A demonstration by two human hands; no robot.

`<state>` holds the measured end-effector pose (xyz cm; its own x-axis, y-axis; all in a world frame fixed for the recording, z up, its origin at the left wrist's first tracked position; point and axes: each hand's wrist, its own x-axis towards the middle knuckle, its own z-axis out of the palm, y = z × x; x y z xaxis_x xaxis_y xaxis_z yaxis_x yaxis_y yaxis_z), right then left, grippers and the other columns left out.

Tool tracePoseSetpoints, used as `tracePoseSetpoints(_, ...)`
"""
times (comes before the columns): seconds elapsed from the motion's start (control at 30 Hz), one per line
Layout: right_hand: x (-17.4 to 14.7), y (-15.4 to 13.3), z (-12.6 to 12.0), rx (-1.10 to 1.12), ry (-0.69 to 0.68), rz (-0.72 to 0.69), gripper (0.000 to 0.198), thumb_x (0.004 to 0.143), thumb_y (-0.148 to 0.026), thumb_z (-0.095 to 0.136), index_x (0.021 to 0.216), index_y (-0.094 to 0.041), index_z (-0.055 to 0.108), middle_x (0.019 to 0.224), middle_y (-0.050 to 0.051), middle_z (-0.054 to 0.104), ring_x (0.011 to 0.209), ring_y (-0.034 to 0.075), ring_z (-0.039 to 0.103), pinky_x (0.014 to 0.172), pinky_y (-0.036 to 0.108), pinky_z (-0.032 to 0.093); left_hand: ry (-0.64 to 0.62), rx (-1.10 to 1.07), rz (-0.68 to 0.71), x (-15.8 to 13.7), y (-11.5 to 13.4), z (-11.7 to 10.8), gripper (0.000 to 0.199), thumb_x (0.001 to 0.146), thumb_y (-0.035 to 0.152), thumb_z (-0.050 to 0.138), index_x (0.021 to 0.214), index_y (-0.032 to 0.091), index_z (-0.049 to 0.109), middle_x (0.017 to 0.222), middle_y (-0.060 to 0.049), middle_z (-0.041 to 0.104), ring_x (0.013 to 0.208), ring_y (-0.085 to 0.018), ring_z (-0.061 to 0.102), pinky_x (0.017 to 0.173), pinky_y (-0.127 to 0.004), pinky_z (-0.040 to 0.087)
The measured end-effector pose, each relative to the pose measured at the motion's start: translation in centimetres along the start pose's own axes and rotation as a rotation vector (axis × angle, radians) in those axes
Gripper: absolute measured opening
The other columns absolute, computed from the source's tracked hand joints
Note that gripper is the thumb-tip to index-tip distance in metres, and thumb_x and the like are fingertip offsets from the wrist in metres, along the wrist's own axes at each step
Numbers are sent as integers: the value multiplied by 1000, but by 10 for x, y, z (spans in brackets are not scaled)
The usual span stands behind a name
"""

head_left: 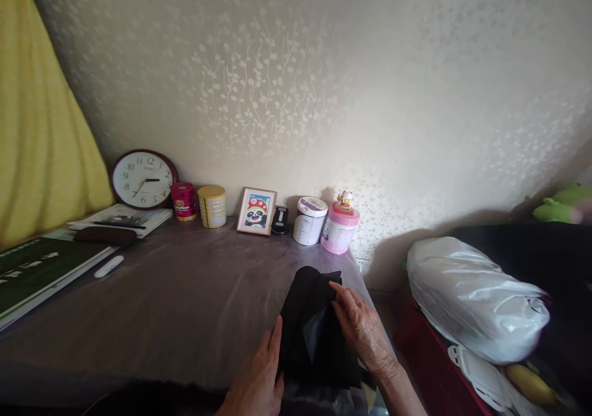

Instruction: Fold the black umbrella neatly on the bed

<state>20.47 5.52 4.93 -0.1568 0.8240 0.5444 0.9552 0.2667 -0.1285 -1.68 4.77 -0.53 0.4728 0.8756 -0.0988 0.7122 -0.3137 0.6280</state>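
A black folded fabric item (296,317), which looks like a pouch or folded cloth, lies near the right edge of the table. Part of it falls open in a flap, with a greyish patch showing inside; I cannot tell its exact kind. Along its left side, my left hand (261,373) holds it, the fingers pressed against the edge and partly hidden. My right hand (363,326) pinches the upper right edge of the fabric between thumb and forefinger.
Along the wall stand a clock (144,180), a pink tin (184,201), a yellow-lidded can (212,206), a panda picture frame (256,211) and two tubs (310,222). Books (41,274) lie at left. Beyond the table's right edge sits a white plastic bag (472,293).
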Motion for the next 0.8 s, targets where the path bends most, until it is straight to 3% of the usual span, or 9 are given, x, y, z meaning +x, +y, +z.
tracePoseSetpoints(0.2,8,6,-3,-4,-72,-39,27,93,-24,35,103,-24,60,87,3,66,73,14,64,60,22,46,9,108,-2,0,-1,6,79,76,7,39,142,14,-4,130,-19,47,81,-19,64,64,-27,49)
tracePoseSetpoints(0.37,26,-1,-2,148,-26,27,25,93,-23,35,102,-24,58,92,2,66,74,14,64,63,23,47,-35,264,-13,4,2,14,86,66,-1,42,142,13,4,138,-21,39,78,-21,66,63,-29,51)
tracePoseSetpoints(0.47,37,-11,14,250,19,16,23,93,-22,36,98,-23,58,92,2,65,80,14,64,70,23,48,-12,343,-28,6,1,26,86,63,-1,43,141,12,11,143,-23,31,71,-24,67,59,-32,52)
tracePoseSetpoints(0.57,42,-22,37,269,14,2,23,93,-21,36,98,-24,58,94,2,63,84,14,62,74,23,48,39,333,-10,7,-4,37,75,69,-1,35,140,14,20,141,-23,34,69,-23,68,58,-32,53)
tracePoseSetpoints(0.8,40,-33,76,80,-80,-21,19,92,-20,42,95,-25,60,89,1,62,86,15,59,74,24,47,4,379,-2,7,-5,45,67,70,-2,31,135,14,37,137,-21,41,68,-23,69,56,-29,54)
